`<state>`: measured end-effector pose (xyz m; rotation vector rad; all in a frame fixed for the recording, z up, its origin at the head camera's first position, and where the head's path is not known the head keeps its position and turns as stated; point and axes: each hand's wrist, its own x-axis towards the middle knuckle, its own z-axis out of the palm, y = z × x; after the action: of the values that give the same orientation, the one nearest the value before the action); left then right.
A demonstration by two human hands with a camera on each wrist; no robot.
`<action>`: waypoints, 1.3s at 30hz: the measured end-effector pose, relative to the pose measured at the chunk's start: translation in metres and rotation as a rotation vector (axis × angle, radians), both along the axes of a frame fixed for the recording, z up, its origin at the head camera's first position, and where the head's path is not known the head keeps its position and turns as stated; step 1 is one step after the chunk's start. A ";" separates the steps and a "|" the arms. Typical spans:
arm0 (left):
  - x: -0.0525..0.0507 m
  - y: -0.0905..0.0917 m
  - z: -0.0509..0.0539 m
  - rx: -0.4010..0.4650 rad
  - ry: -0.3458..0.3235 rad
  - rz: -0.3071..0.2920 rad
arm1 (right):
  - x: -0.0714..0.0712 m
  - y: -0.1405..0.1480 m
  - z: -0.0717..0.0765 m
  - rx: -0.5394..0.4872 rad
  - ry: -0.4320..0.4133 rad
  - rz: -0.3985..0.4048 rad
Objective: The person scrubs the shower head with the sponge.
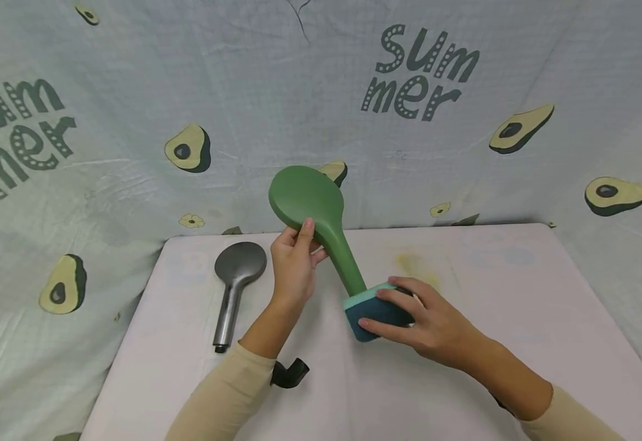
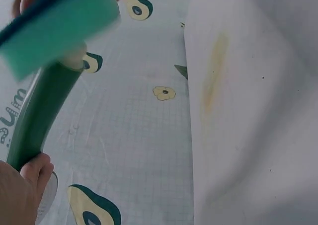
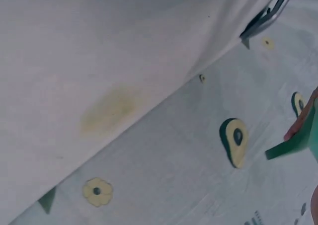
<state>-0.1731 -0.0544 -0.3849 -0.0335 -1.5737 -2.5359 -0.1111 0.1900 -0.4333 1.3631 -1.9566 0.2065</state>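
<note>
A green hand shower head (image 1: pixel 307 196) is held up at a tilt above the table, its round head at the upper left. My left hand (image 1: pixel 293 266) grips it where the head runs into the handle, thumb on the front face. In my right hand (image 1: pixel 431 324) is a two-tone teal and dark blue sponge (image 1: pixel 378 312), pinched between spread fingers and thumb. The sponge lies at the lower end of the handle and hides that end in the head view. In the left wrist view the blurred sponge (image 2: pixel 64 31) overlaps the top of the green handle (image 2: pixel 42 111).
A silver-grey hand shower head (image 1: pixel 233 288) lies on the table left of my left forearm. A short black elbow-shaped piece (image 1: pixel 290 373) shows partly from behind the left sleeve. The pale table (image 1: pixel 464 392) has a yellowish stain; a printed cloth (image 1: pixel 277 79) hangs behind it.
</note>
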 end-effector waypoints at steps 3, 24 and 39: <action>0.000 0.002 0.000 0.009 0.000 0.010 | 0.000 -0.014 0.000 0.096 0.154 -0.024; -0.002 -0.007 -0.002 0.173 0.151 -0.134 | 0.008 -0.005 -0.004 -0.126 -0.292 -0.026; 0.000 -0.014 -0.003 0.137 0.138 -0.191 | 0.005 -0.001 -0.002 -0.020 -0.294 -0.117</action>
<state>-0.1734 -0.0685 -0.3877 -0.3508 -1.4043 -2.7113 -0.1058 0.1894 -0.4358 1.2561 -2.2629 0.3878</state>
